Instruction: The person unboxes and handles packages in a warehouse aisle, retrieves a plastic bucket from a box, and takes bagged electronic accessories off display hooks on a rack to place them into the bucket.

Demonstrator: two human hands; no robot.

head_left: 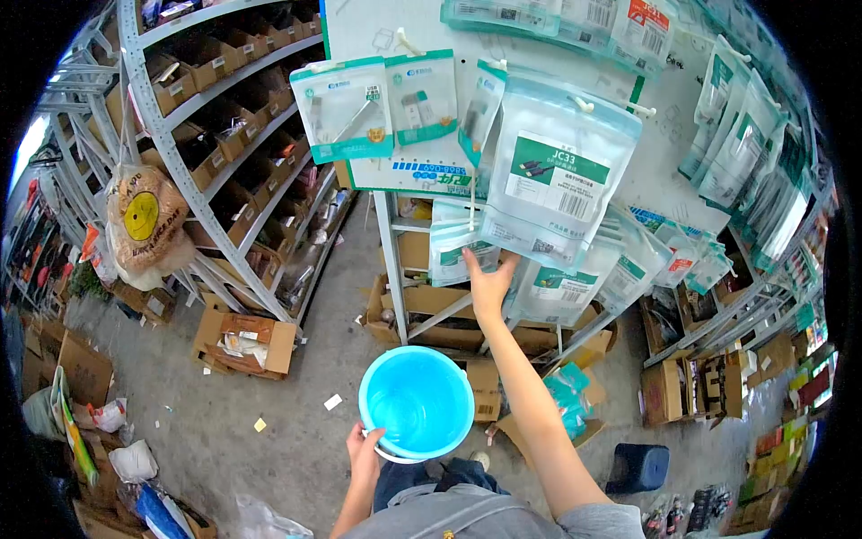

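My left hand (364,451) is closed on the rim of an empty light-blue bucket (417,402) in front of my waist. My right hand (489,277) is raised to the hanging packets, its thumb and a finger spread at the lower edge of a large clear pouch labelled JC33 (562,171). A smaller green-and-white packet (458,256) hangs behind the fingers on the left. Two more packets (343,110) (420,97) hang on hooks at the upper left of the board. Part of the right hand's grip is hidden by the pouch.
Metal shelving (215,171) with cardboard bins stands at the left. A plastic bag with a yellow smiley (144,220) hangs beside it. An open carton (242,344) sits on the floor. More packets (745,144) hang at the right, above a dark blue bin (638,468).
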